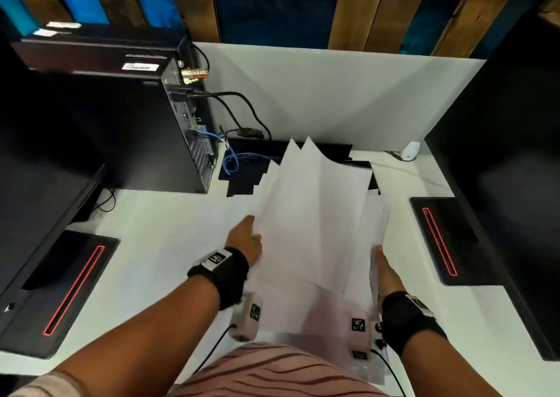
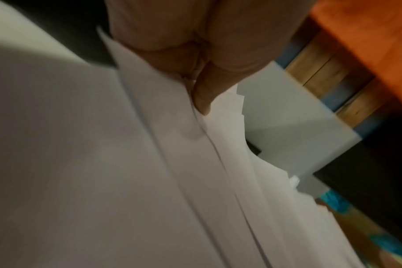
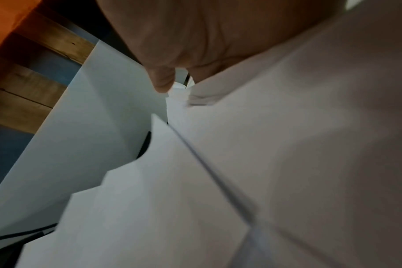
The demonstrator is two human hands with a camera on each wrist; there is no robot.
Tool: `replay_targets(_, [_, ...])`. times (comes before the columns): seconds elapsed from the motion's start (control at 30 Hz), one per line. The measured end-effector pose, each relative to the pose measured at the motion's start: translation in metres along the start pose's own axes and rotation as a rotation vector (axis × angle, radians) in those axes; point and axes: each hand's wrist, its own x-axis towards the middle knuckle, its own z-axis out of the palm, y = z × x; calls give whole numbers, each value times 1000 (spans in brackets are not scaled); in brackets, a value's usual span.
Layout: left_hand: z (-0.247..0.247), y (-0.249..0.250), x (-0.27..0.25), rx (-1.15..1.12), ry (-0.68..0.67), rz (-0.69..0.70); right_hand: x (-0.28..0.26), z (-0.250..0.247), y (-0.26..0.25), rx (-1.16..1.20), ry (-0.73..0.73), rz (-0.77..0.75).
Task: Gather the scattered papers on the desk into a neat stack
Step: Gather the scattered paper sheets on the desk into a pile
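Observation:
A loose bundle of white papers [image 1: 312,221] is held up off the white desk [image 1: 157,245], tilted away from me, with its far corners fanned unevenly. My left hand [image 1: 247,239] grips the bundle's left edge, fingers tucked under the sheets. In the left wrist view its thumb [image 2: 202,94] presses on the papers [image 2: 195,181]. My right hand [image 1: 383,271] holds the right edge, lying along it. The right wrist view shows its thumb [image 3: 163,81] and palm clamping the papers [image 3: 287,145], whose edges are stepped and not aligned.
A black computer tower [image 1: 169,130] with a blue cable [image 1: 233,161] stands at the back left. Dark monitors flank the desk, their bases [image 1: 69,290] [image 1: 445,239] on either side. A white partition [image 1: 333,93] closes the back, with a small white device [image 1: 410,151] near it.

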Motion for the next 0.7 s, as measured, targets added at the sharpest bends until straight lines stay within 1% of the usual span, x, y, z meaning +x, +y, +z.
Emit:
replay_targets(0.07, [17, -17, 1, 103, -173, -36, 1, 3, -2, 3, -20, -23])
replay_targets(0.13, [32, -29, 0, 189, -332, -74, 5, 8, -1, -69, -22, -54])
replay_targets(0.2, [39, -32, -2, 177, -415, -82, 8, 13, 2, -95, -22, -113])
replay_targets(0.23, [41, -31, -2, 160, -428, -73, 9, 15, 4, -124, -35, -136])
replay_targets(0.27, [42, -28, -3, 134, -422, -56, 10, 16, 6, -175, -47, -147])
replay_targets(0.33, [41, -25, 1, 42, -331, -22, 9, 17, 4, -290, -57, -148])
replay_targets(0.4, [37, -27, 10, -84, -228, -31, 9, 17, 4, -355, -64, -151])
replay_targets(0.47, [34, -32, 20, -167, -167, -55, 9, 14, 4, -386, -90, -140])
replay_targets(0.53, [33, -35, 24, -158, -158, -43, 11, 13, 4, -395, -129, -131])
replay_targets(0.6, [33, -33, 23, -105, -207, -17, 14, 13, 4, -372, -154, -120])
replay_targets(0.67, [34, -34, 25, -37, -236, -22, 13, 15, 4, -299, -143, -111])
replay_targets(0.7, [33, -34, 25, -43, -230, -28, 13, 16, 6, -270, -125, -113])
